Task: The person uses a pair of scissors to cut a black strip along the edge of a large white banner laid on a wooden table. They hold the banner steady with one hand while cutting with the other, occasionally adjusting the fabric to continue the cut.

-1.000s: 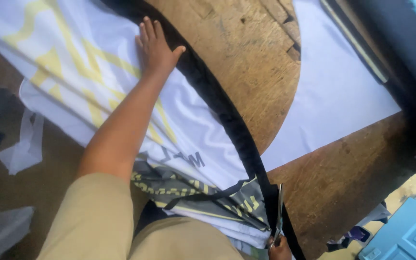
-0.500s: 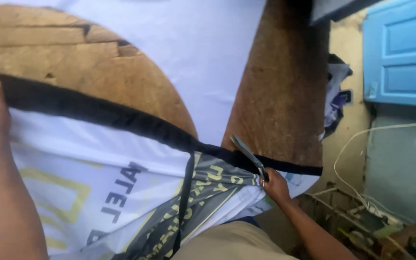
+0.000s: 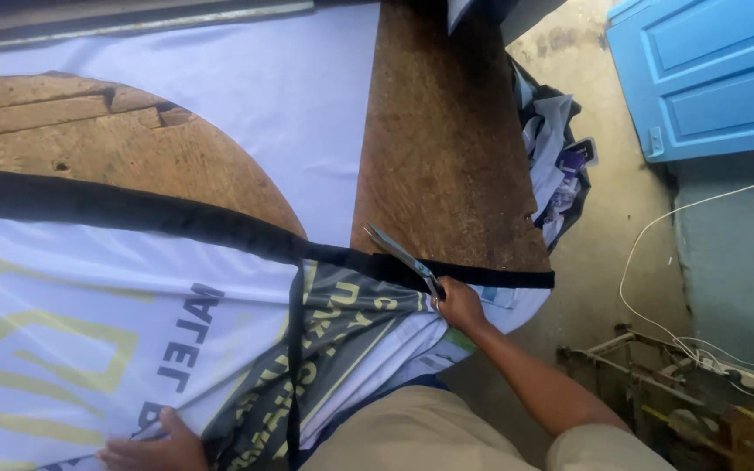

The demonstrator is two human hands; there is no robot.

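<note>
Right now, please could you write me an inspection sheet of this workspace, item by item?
Surface: brown wooden table, worn; a round wooden board lies on it, partly under plain white fabric.
Job's things: white printed fabric with a black edge band, spread flat; scissors, blades open at the band.
Clutter: pile of fabric scraps off the table's far edge.
Hands: right hand holds the scissors; left hand presses flat on the printed fabric.
Cables: white cable loops over the floor toward a metal frame.
Surroundings: blue panelled door, concrete floor.
</note>
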